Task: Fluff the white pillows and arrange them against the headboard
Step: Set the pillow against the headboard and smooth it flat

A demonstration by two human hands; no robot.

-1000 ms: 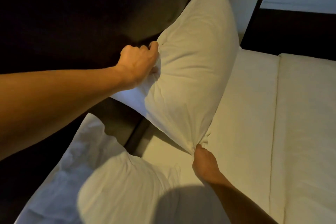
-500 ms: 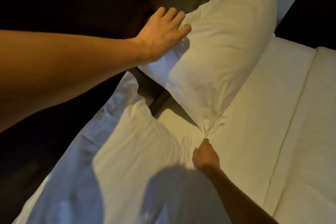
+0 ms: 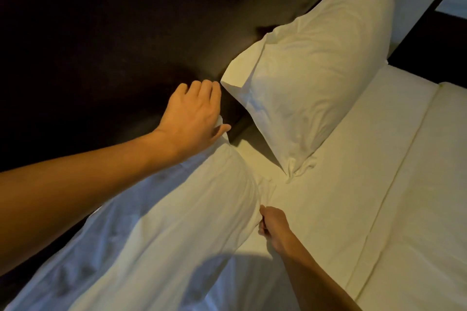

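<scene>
Two white pillows lie at the head of the bed. The far pillow (image 3: 316, 83) leans upright against the dark headboard (image 3: 113, 45), its lower corner on the sheet, and no hand touches it. The near pillow (image 3: 189, 222) lies lower left, along the headboard's foot. My left hand (image 3: 194, 113) is over the near pillow's top corner with fingers nearly straight, a bit of white cloth showing under the thumb. My right hand (image 3: 273, 227) has its fingers curled and grips the near pillow's right edge.
A cream sheet (image 3: 341, 184) covers the mattress to the right, with a folded cover edge (image 3: 394, 184) running down it. A dark strip of floor or furniture (image 3: 429, 45) lies beyond the bed's far side, next to a pale wall.
Both hands left the far pillow, which now stands alone against the headboard. My left hand dropped to the near pillow's top corner. My right hand took hold of the near pillow's edge.
</scene>
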